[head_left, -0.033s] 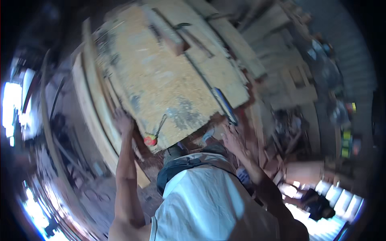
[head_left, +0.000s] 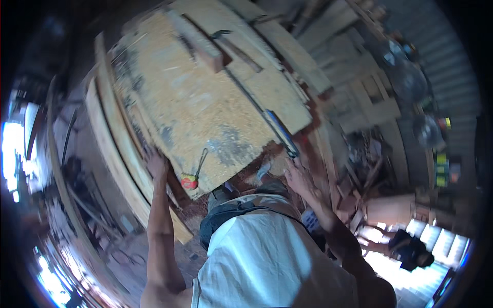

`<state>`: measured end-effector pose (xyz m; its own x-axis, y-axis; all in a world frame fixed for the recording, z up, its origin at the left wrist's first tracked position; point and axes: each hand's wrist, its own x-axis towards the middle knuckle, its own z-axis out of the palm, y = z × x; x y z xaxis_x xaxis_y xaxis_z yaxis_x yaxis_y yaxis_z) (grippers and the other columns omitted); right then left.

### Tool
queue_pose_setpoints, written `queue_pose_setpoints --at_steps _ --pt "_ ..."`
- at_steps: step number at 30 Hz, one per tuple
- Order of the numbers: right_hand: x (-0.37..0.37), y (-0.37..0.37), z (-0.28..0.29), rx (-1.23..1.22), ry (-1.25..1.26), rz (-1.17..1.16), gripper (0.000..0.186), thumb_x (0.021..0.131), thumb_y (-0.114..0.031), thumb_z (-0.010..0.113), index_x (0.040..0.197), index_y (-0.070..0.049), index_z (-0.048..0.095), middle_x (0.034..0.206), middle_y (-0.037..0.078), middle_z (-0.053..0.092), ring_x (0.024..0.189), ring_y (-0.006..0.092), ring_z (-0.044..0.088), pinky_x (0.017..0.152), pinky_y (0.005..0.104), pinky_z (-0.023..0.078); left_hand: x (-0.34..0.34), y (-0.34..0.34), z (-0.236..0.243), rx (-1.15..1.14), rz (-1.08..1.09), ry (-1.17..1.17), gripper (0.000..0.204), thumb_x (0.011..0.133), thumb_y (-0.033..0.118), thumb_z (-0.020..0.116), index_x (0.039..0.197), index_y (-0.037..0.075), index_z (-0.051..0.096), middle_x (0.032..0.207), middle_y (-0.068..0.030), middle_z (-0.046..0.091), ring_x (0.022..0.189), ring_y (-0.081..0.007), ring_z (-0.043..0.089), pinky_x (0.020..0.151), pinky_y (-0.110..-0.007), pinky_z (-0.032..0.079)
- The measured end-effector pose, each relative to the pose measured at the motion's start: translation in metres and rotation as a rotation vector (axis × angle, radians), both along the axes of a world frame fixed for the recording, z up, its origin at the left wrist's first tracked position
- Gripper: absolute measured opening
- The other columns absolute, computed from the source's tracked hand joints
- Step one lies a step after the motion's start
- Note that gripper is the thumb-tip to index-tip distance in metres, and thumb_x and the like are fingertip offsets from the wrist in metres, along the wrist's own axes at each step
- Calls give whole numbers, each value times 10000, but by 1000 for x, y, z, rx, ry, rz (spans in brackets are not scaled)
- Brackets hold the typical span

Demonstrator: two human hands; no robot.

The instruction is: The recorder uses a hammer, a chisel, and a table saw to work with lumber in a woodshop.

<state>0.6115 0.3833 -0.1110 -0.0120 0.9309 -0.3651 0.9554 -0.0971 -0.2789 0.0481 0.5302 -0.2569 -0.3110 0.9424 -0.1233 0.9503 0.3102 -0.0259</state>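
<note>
My left hand [head_left: 156,163] rests by the left edge of the worktable [head_left: 187,110], fingers stretched over the side of a long plank [head_left: 121,115]. Just right of it lies a red and yellow tape measure [head_left: 189,181] with a dark strap. My right hand [head_left: 299,177] is low at the table's near right corner, its fingers apart and pointing toward the end of a long, narrow blue and dark tool [head_left: 281,131]. Whether the fingertips touch that tool I cannot tell. Neither hand appears to grip anything.
A thick wood block [head_left: 205,54] lies far on the dusty tabletop, beside a narrow wooden strip [head_left: 241,54]. More boards [head_left: 292,51] line the right side. Wood offcuts [head_left: 370,174] are piled at right. Another person [head_left: 408,250] is at the lower right.
The view has shifted a little, so the table and the things on it appear slightly farther left. Both hands stay nearly where they were.
</note>
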Motion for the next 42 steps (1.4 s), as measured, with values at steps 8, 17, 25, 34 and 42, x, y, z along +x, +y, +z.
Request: queue_pose_setpoints --at_steps 8,17,25,34,42 --pt "48 -89 -2 63 141 -369 483 1124 -319 631 1499 -15 641 1419 324 694 1246 505 711 1023 569 593 1 -18 -7 92 161 -345 396 1049 140 584 1417 9 653 1363 -261 725 1305 -434 689 1116 -537 546" --pt "71 -16 -27 -7 307 -49 407 1116 -227 648 1455 -3 675 1271 243 703 1189 441 702 1021 524 573 28 -18 31 24 404 -365 426 954 255 718 1275 -25 715 1150 -278 796 1116 -507 772 983 -572 625" --pt "144 68 -19 182 357 -73 353 1120 -225 651 1404 -20 686 1302 247 729 1243 466 697 1038 534 571 84 -59 59 215 337 -178 586 1038 365 740 1476 -15 658 1557 -275 616 1463 -452 591 1177 -542 522" --pt "144 188 -59 224 349 -211 366 1081 -248 649 1363 -31 732 1257 272 781 1239 446 722 1053 543 564 211 -112 87 95 -207 -369 616 806 75 867 1399 63 699 1542 -303 601 1282 -486 684 1075 -524 585" --pt "15 391 -125 430 368 94 544 1033 -334 742 1448 -1 629 1448 311 626 1285 488 664 1047 589 556 231 -188 100 -294 46 -700 544 1038 426 775 1419 41 737 1378 -236 772 1292 -412 735 1111 -484 574"
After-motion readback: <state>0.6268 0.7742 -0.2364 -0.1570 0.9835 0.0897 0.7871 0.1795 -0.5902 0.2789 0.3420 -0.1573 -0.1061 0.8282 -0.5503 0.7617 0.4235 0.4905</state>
